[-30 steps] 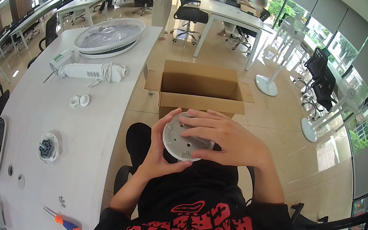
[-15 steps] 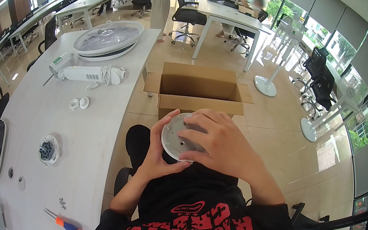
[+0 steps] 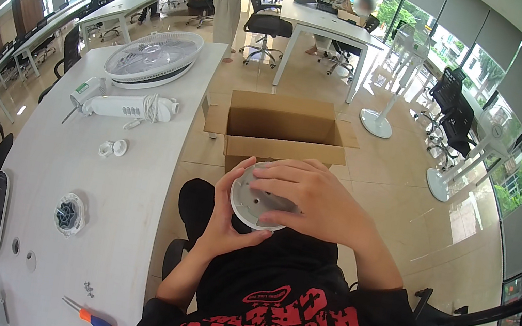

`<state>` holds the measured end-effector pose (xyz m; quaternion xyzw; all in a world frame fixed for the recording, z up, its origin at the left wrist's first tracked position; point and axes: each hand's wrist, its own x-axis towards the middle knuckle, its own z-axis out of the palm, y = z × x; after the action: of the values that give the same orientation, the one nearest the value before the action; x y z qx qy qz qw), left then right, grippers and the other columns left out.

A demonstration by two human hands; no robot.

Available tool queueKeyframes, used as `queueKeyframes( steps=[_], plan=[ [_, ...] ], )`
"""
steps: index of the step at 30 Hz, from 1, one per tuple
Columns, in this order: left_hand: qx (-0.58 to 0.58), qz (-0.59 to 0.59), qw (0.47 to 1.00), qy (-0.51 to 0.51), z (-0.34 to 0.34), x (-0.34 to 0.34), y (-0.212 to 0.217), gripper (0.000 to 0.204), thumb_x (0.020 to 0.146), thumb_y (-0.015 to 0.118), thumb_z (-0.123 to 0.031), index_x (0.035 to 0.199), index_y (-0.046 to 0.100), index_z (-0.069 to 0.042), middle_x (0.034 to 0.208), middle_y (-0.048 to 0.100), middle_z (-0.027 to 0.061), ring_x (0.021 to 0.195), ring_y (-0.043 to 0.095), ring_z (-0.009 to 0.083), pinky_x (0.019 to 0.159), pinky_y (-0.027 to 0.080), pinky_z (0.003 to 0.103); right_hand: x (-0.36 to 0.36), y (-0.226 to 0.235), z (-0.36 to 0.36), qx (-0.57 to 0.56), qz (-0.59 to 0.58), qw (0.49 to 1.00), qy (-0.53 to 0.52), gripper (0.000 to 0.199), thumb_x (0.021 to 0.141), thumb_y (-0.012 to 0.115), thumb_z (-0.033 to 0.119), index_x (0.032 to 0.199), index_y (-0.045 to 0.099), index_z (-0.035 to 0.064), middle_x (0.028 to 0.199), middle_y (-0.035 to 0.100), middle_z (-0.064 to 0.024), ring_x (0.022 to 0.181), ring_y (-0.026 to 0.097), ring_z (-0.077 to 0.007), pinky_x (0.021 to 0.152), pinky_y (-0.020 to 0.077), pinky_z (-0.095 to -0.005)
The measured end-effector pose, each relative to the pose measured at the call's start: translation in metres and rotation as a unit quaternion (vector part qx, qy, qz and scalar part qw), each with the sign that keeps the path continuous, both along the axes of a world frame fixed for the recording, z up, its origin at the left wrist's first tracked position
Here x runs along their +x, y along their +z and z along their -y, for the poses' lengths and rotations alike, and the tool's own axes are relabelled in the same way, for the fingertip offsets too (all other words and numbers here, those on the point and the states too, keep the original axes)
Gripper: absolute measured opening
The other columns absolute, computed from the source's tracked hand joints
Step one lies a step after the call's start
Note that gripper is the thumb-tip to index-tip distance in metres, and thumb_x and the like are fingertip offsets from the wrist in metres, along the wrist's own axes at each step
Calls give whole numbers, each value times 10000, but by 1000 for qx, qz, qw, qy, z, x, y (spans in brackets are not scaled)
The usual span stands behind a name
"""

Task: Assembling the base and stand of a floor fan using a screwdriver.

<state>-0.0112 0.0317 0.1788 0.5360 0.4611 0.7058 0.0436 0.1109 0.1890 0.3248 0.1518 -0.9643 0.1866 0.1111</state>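
Observation:
Over my lap I hold a round, light-grey plastic disc (image 3: pixel 256 205) with small holes in its face. My left hand (image 3: pixel 224 216) wraps its left rim, with fingers along the upper edge and thumb along the lower edge. Across the upper right of the disc lies my right hand (image 3: pixel 310 199), its fingers bent over the face and its thumb near the lower rim. That hand hides part of the disc. On the table to my left rest a screwdriver (image 3: pixel 90 317) with an orange and blue handle and several small screws (image 3: pixel 88 289).
An open cardboard box (image 3: pixel 284 147) stands just ahead. The white table (image 3: pixel 129 210) bears a fan grille (image 3: pixel 154 59), a white fan column with a coiled cord (image 3: pixel 129 106), small white parts (image 3: pixel 113 148) and a wrapped round part (image 3: pixel 69 214). Standing fans (image 3: pixel 378 122) are at right.
My right hand's fingers have shifted slightly over the disc's face, and the disc has moved slightly. My left hand keeps its grip. The things on the table stay put.

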Motion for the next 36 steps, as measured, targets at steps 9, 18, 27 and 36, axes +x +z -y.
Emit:
queueKeyframes(
  steps=[9,18,27,36],
  plan=[
    [-2,-9,1000,3,0,0,0,1107,723,928,-173,1568,215,-130,1654,220,264,1519,328,389,1212,328,527,1,-4,-1,24,-24,999,-25,437,880,792,318,1267,720,128,1447,618,-64,1353,557,-292,1128,408,-479],
    [4,6,1000,-7,0,1,1,1013,729,925,-190,1518,291,-143,1649,217,279,1515,329,412,1204,337,532,0,-5,-4,-19,9,1000,20,365,902,772,231,1254,740,140,1422,643,-53,1384,545,-267,1138,396,-491],
    [1,19,1000,-12,-1,-1,0,825,719,928,-215,1355,410,-120,1635,255,278,1484,382,407,1183,373,521,2,-10,0,-36,-18,999,-19,325,892,784,236,1188,763,104,1395,656,-70,1371,558,-268,1122,415,-455],
    [-21,26,998,56,6,-12,-3,811,702,953,-303,1289,429,-106,1608,309,288,1470,403,405,1181,383,510,-1,-19,0,-76,-39,996,-37,910,742,901,460,1493,531,104,1627,392,-175,1492,389,-391,1190,372,-483]
  ],
)
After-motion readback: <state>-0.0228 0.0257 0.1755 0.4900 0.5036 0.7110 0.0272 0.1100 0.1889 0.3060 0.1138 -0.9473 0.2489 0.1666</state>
